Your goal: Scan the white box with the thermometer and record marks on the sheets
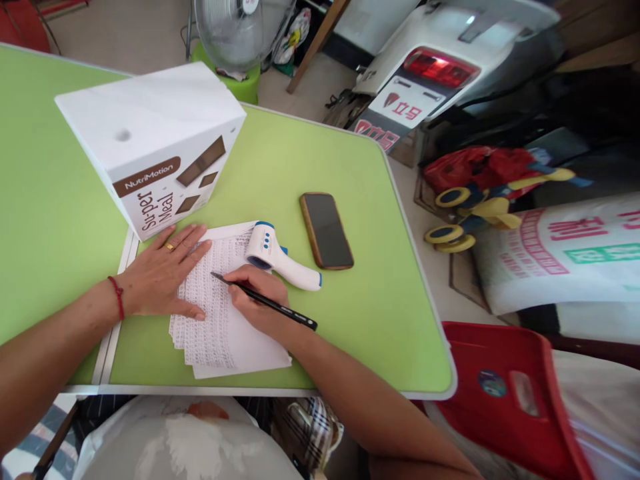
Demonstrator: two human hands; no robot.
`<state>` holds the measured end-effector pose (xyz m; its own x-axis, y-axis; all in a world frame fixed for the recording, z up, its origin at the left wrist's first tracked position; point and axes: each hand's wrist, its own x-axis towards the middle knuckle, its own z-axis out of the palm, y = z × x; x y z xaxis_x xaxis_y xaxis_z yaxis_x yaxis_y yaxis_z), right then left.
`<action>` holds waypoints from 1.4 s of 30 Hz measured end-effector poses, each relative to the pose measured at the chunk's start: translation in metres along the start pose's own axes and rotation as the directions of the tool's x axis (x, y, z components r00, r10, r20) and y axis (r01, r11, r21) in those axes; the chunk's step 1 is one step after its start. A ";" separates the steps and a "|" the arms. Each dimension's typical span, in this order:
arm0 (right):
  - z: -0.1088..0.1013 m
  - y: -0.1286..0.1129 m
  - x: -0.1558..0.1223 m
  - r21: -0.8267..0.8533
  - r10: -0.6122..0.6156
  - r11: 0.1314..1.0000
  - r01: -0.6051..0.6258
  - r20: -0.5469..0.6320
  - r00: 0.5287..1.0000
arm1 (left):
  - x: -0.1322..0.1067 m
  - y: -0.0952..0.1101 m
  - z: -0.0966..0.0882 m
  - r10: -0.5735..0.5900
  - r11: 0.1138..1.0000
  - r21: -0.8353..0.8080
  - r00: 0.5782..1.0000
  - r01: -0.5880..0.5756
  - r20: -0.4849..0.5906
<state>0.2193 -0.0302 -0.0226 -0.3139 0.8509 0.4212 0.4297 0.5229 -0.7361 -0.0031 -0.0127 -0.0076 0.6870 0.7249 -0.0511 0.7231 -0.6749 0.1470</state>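
A stack of white papers [220, 337] covered in rows of small print lies on the green table [350, 313]. My left hand [163, 272] rests flat on the papers' left side, fingers stretched out, a ring on one finger and a red cord at the wrist. My right hand [257, 297] is closed round a black pen [273, 305] whose tip touches the paper. A white and blue infrared thermometer [280, 257] lies on the papers' upper right corner, just beyond my right hand.
A white "NutriMotion Super Meal" box [150, 143] stands behind my left hand. A phone [327, 230] lies screen up right of the thermometer. Off the table: a red plastic chair [505, 393], a fan [235, 30], a scooter [440, 67], toys and a printed sack [560, 253].
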 end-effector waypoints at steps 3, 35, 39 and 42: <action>0.000 0.001 0.000 -0.010 0.002 1.000 -0.002 0.005 1.000 | 0.000 0.000 -0.001 -0.003 1.000 0.002 1.000 0.003 0.003; -0.009 0.002 0.002 -0.017 0.032 0.999 -0.032 0.052 0.998 | 0.000 -0.001 0.000 -0.015 1.000 -0.008 1.000 0.015 0.027; -0.007 0.006 0.001 -0.068 -0.159 0.985 0.158 -0.006 0.987 | 0.000 -0.002 0.001 -0.005 1.000 -0.013 1.000 0.005 -0.002; -0.007 0.010 -0.001 -0.199 -0.254 0.944 0.262 0.064 0.965 | 0.000 -0.002 0.001 0.004 1.000 -0.012 1.000 -0.004 -0.013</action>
<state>0.2299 -0.0252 -0.0269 -0.4662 0.6852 0.5597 0.4922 0.7265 -0.4795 -0.0044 -0.0120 -0.0091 0.6891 0.7237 -0.0380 0.7191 -0.6764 0.1594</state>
